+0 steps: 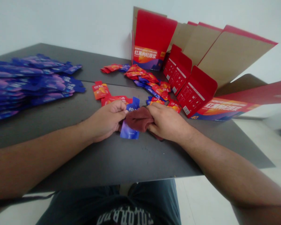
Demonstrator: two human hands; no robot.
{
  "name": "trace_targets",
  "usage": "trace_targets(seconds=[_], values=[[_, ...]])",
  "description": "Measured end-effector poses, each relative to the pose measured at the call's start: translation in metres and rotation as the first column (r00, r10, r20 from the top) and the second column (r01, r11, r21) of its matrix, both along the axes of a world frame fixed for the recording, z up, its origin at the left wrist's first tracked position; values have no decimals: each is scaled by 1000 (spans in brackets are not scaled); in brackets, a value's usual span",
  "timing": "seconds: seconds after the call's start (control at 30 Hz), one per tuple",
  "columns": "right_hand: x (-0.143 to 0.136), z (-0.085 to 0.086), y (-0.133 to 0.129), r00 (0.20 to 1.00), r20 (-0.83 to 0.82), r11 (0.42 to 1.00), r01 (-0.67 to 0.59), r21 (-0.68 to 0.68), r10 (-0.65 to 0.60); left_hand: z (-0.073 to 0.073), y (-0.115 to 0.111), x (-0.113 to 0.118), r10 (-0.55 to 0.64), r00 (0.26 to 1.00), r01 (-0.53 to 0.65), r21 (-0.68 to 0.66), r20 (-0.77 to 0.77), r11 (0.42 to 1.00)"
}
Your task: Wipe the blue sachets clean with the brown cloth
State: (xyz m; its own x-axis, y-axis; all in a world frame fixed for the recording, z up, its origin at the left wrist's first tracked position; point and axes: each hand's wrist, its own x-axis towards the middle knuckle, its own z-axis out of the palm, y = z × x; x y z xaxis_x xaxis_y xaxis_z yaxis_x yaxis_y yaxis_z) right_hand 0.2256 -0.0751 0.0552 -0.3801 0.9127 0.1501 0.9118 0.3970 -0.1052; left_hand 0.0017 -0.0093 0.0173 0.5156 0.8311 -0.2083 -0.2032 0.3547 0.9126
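My left hand (110, 120) pinches the left edge of a blue sachet (130, 132), which it holds above the grey table. A folded brown cloth (139, 119) is gripped in my right hand (167, 122) and lies across the middle of that sachet, hiding part of it. Just beyond my left hand are red sachets (101, 91) on the table. More red and blue sachets (156, 100) lie just past my right hand.
Stacks of blue flat packets (32, 86) cover the left of the grey table (121, 162). A loose pile of red and blue sachets (142, 78) lies at the back. Red cartons with raised flaps (147, 57) stand at the back and right, one near the right edge (224, 109).
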Motion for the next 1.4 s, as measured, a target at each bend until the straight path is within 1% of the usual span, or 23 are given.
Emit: trace_targets(seconds=[0.03,0.07,0.1,0.17,0.2,0.23,0.33,0.37,0.4,0.5,0.53,0.57,0.7,0.73,0.87,0.9,0.93,1.07,1.1,1.23,1.27,1.3,1.4], values=[[0,0,0,999,-2,999,39,12,-39,1,0,0,1,1000,-1,5,-24,1000],[0,0,1,999,0,999,46,13,-46,1,-1,0,9,998,-8,21,-56,1000],[0,1,0,1000,5,1000,21,5,-21,2,-1,1,20,996,-16,42,-82,999],[0,1,0,998,16,998,-61,-24,62,3,-2,1,27,996,-22,69,-83,997],[-1,1,0,997,20,996,-80,-32,81,3,-2,2,28,997,-22,74,-78,997],[-1,1,0,997,21,997,-69,-30,70,3,-2,2,23,997,-17,72,-77,997],[1,1,1,998,8,998,65,10,-65,2,-1,1,-1,995,6,47,-103,999],[1,1,1,996,3,996,89,20,-89,1,-1,1,-3,994,7,43,-110,999],[2,1,1,997,1,996,83,21,-83,0,0,0,0,994,5,45,-111,999],[2,0,0,998,9,998,-68,-17,68,-3,1,0,11,996,-5,77,-84,997],[2,0,0,995,10,994,-104,-29,104,-4,1,0,13,997,-7,86,-76,996],[1,0,0,994,8,994,-109,-33,109,-4,1,0,12,997,-5,89,-75,996],[2,-1,1,998,-13,998,57,16,-57,-3,0,-1,0,993,7,66,-116,998],[2,-1,1,998,-14,998,61,19,-61,-2,0,-1,1,993,7,66,-122,998],[0,0,-1,993,9,992,-115,-45,116,-2,-1,0,19,994,-8,102,-106,995],[0,0,-1,991,10,990,-131,-53,132,-2,-1,0,20,995,-9,105,-98,994],[-1,1,-1,993,11,992,-114,-51,114,-2,-1,0,19,995,-9,101,-94,995],[0,2,0,998,13,998,58,-9,-57,-4,0,0,3,994,5,66,-113,998],[0,2,0,998,15,998,56,-10,-56,-4,0,-1,-1,993,10,72,-118,997],[-1,1,-2,993,30,992,-110,-58,112,-7,1,-1,13,993,3,134,-119,991],[-1,1,-2,992,28,991,-118,-57,120,-7,1,-1,19,993,-3,135,-120,991],[0,0,-2,995,24,994,-95,-48,96,-6,1,0,24,992,-8,128,-123,992],[1,1,0,999,2,999,36,-9,-36,-5,1,1,19,989,-6,86,-148,996]])
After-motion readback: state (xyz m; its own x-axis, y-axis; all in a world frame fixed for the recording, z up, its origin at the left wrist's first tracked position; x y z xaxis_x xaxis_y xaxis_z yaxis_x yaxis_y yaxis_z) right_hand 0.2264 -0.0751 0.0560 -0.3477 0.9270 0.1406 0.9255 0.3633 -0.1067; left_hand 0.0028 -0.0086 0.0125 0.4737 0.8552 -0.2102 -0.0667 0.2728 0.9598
